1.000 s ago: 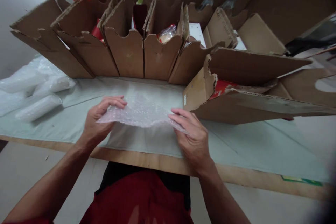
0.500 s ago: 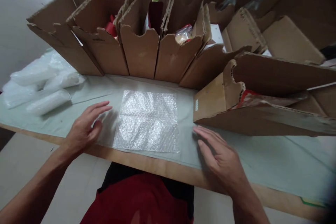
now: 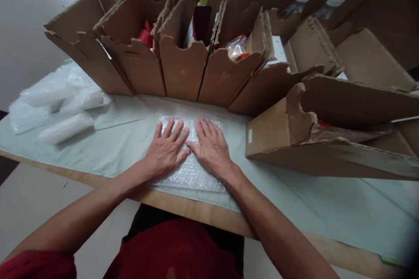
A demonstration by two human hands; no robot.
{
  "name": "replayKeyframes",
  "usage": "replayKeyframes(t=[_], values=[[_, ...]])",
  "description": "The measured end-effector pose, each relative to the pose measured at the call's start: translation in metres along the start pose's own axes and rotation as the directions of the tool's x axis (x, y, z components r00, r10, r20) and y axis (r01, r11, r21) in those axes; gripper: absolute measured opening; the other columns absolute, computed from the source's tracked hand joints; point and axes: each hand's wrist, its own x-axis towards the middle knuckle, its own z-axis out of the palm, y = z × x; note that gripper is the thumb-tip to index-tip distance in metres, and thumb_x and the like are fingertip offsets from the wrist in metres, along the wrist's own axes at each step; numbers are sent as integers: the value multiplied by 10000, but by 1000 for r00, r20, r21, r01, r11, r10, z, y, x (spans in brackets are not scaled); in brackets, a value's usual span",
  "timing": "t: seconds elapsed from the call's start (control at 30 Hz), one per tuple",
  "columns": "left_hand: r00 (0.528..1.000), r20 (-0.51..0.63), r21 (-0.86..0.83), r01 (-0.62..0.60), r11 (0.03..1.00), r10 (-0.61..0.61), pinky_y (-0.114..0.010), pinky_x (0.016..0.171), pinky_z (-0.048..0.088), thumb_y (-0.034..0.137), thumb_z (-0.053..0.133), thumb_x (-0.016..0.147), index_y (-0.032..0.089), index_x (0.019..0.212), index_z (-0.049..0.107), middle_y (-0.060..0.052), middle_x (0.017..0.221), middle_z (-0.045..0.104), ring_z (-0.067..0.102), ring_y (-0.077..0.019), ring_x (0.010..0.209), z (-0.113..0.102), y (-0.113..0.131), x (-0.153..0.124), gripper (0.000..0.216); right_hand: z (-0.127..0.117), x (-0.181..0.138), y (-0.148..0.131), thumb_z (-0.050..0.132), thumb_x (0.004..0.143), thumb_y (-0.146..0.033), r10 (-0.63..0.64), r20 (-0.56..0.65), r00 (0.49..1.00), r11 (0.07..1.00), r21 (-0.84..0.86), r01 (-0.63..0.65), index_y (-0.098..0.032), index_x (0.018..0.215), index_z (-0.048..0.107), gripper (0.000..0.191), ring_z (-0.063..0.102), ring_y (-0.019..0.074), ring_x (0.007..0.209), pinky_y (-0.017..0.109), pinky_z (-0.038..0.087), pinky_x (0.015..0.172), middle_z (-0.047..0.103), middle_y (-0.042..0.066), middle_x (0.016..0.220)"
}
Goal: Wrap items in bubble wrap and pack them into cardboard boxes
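Pressing bubble wrap [image 3: 193,176] flat near front edge of bench [image 3: 196,211]; left hand [image 3: 165,154], right hand [image 3: 212,148] open, palms down. Best smoothed evenly, centre outward, lightly.

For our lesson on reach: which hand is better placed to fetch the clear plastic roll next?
Probably the left hand: it is nearer the clear plastic roll, while the right hand lies farther across the bubble-wrap sheet. Both rest flat, holding nothing.
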Motion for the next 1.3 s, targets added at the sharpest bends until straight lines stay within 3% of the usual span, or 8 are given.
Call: replayKeyframes(t=[0.33, 0.43, 0.53, 0.67, 0.8, 0.93, 1.13, 1.3], values=[[1000, -20, -53, 20, 998, -21, -664, 1252, 154, 481, 398, 1066, 211, 1562, 364, -186, 1705, 276, 197, -390, 1597, -21, -5, -9, 566, -8, -27, 26, 310, 1073, -518, 144, -121, 982, 987, -58, -152, -87, 1567, 385, 659, 313, 349, 1553, 581, 316, 1221, 390, 215, 1641], [998, -55, -46, -18, 999, 15, -645, 1267, 117, 494, 407, 1064, 227, 1567, 357, -166, 1713, 266, 166, -375, 1607, -19, -5, -17, 573, -10, -33, 3, 336, 1076, -491, 79, -98, 992, 995, -57, -85, -134, 1597, 355, 632, 239, 318, 1585, 553, 287, 1249, 317, 158, 1691], [996, 35, -31, -75, 997, 76, -652, 1265, 116, 501, 431, 1055, 214, 1566, 374, -179, 1706, 278, 178, -400, 1599, -12, -4, -21, 589, -6, -41, -13, 432, 1059, -484, -25, 22, 999, 997, -68, 26, -163, 1585, 405, 617, 262, 306, 1580, 518, 246, 1278, 332, 131, 1689], [990, 80, -56, -112, 992, 116, -640, 1275, 116, 491, 468, 1040, 209, 1560, 396, -177, 1704, 286, 180, -403, 1598, -12, -10, -23, 596, -6, -70, 9, 494, 1040, -489, 5, 27, 1000, 993, -117, -1, -160, 1567, 427, 626, 304, 333, 1561, 568, 275, 1256, 359, 149, 1673], [995, -57, -111, -83, 990, 77, -599, 1286, 150, 486, 462, 1040, 236, 1550, 401, -141, 1700, 308, 199, -369, 1599, -25, -21, -44, 571, -23, -124, 41, 449, 1062, -444, -20, -88, 996, 996, -84, 13, -162, 1522, 452, 540, 414, 308, 1503, 528, 408, 1177, 472, 162, 1601], [978, -179, -173, -137, 975, 105, -535, 1274, 253, 486, 504, 1022, 267, 1506, 447, -99, 1640, 421, 259, -310, 1585, -33, -19, -75, 534, -39, -155, 35, 505, 1032, -321, -192, -119, 974, 981, -8, 192, -189, 1442, 520, 431, 510, 275, 1422, 472, 493, 1085, 543, 145, 1539], [970, 11, -193, -234, 953, 241, -625, 1252, 261, 525, 641, 932, 242, 1457, 516, -136, 1588, 496, 384, -364, 1521, -34, -2, -89, 609, -36, -135, 18, 486, 971, -78, -298, -166, 940, 953, 13, 304, -174, 1193, 685, 314, 644, 274, 1271, 492, 511, 1029, 718, 121, 1321], [972, 59, -229, -210, 950, 229, -669, 1246, 230, 434, 665, 910, 250, 1546, 389, -120, 1544, 551, 447, -362, 1481, -46, -14, -93, 717, -50, -135, 17, 481, 1025, -175, -79, -281, 956, 928, 330, 174, -230, 1078, 705, 237, 736, 212, 1048, 433, 552, 949, 793, 48, 1094]])
